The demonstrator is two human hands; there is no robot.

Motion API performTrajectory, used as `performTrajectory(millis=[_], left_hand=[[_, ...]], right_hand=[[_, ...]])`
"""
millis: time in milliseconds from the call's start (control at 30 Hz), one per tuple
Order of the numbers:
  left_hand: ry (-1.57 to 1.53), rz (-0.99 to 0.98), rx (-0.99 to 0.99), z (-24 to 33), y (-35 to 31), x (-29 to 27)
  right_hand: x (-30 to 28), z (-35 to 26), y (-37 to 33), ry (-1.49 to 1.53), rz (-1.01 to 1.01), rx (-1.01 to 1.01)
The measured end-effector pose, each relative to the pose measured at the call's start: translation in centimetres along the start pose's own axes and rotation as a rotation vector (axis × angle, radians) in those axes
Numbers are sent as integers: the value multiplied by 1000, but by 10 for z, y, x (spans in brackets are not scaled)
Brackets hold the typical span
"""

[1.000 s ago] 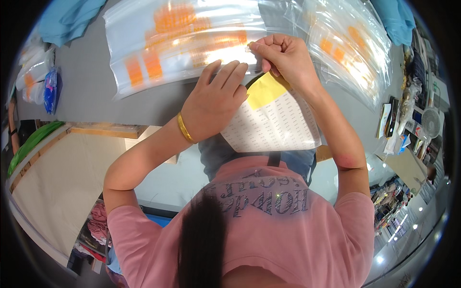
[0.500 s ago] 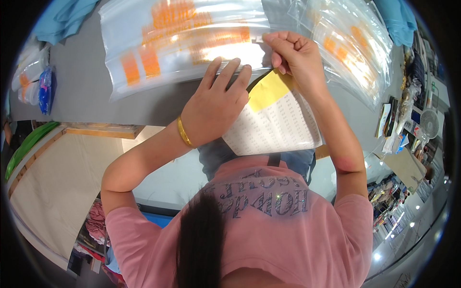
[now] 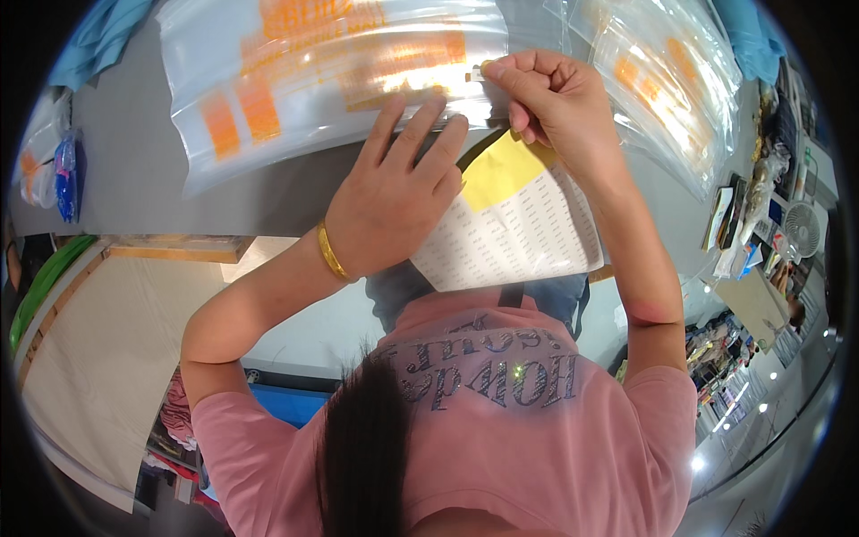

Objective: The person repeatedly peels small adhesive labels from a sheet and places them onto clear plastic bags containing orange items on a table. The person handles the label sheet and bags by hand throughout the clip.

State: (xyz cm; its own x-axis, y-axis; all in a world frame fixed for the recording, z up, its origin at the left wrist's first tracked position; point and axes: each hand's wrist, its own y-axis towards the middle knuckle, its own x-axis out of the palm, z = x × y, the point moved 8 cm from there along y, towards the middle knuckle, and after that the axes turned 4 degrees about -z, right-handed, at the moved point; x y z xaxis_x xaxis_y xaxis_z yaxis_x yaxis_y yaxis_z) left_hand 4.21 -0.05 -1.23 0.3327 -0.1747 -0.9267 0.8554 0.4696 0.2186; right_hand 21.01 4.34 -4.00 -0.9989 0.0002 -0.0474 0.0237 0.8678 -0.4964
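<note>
My left hand (image 3: pixel 394 192) has its fingers spread over the near edge of a clear plastic bag (image 3: pixel 201 85) with orange print. Its thumb side touches a sheet of small white labels (image 3: pixel 514 237). The sheet's top is bare yellow backing (image 3: pixel 506 174), and its lower end hangs over the table edge above my lap. Thumb and forefinger of my right hand (image 3: pixel 564 98) are pinched on a tiny white label (image 3: pixel 475 75), over the bag's right end. The other right fingers curl just above the yellow backing; whether they touch it cannot be seen.
More clear bags with orange print (image 3: pixel 667 98) lie at right on the grey table (image 3: pixel 116 161). A blue package (image 3: pixel 67 177) sits at far left, with blue cloth (image 3: pixel 103 40) behind. A wooden panel (image 3: pixel 98 331) stands below left, and a small fan (image 3: pixel 801 224) at far right.
My right fingertips have shifted slightly left over the bag with the tiny label. The left hand stays spread at the bag's edge. The whole view has shifted a little.
</note>
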Motion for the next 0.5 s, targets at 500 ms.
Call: performTrajectory(millis=[500], left_hand=[[-142, 49, -19, -7, 1, -7]], right_hand=[[-7, -25, -3, -481, 368, -366]])
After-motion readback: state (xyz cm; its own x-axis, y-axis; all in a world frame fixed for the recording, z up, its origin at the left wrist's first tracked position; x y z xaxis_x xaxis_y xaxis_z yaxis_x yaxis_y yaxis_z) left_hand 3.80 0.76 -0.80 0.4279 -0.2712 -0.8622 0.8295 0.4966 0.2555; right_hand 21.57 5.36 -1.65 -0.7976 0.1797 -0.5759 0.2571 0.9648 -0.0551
